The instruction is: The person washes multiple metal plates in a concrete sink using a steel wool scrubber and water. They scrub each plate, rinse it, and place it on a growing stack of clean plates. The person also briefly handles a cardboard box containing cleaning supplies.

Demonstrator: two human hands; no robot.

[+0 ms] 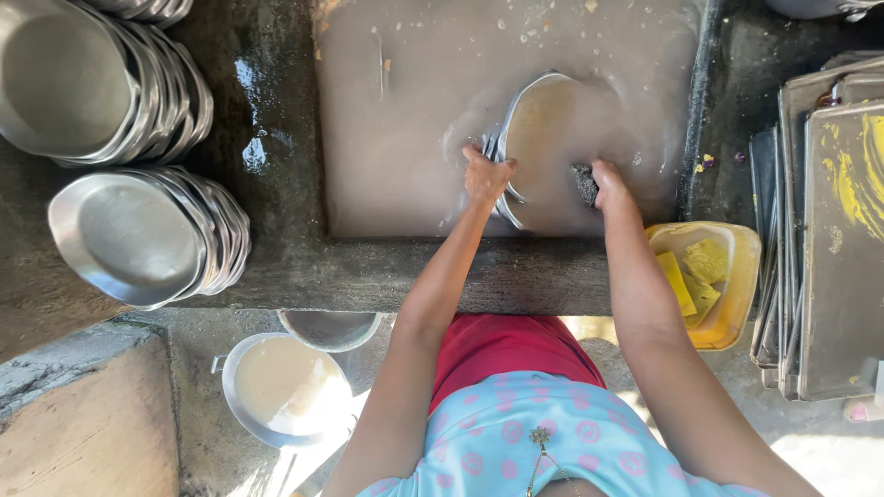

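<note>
Plate: the round steel plate (539,138) you hold stands on edge in the murky wash water of the concrete basin (414,138).
Handling: stiff, light, likely slippery; grip the rim.
Left hand (486,177): clamped on the rim.
Right hand (610,184): pressing a dark scrub pad (586,182) to the plate.
Nearby: stacked steel plates (147,235) on the tabletop.

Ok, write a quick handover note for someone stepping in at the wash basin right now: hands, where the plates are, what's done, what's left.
Left hand: grips the rim of a metal plate tilted in the basin of murky water, with a few more plates beneath it.
Right hand: presses a dark scrubber against that plate.
Done, by the look of it: two stacks of plates on the ledge to the left.
Left: the plates in the basin; smeared trays stacked at right.
Yellow tub with sponges sits by the right arm.
</note>
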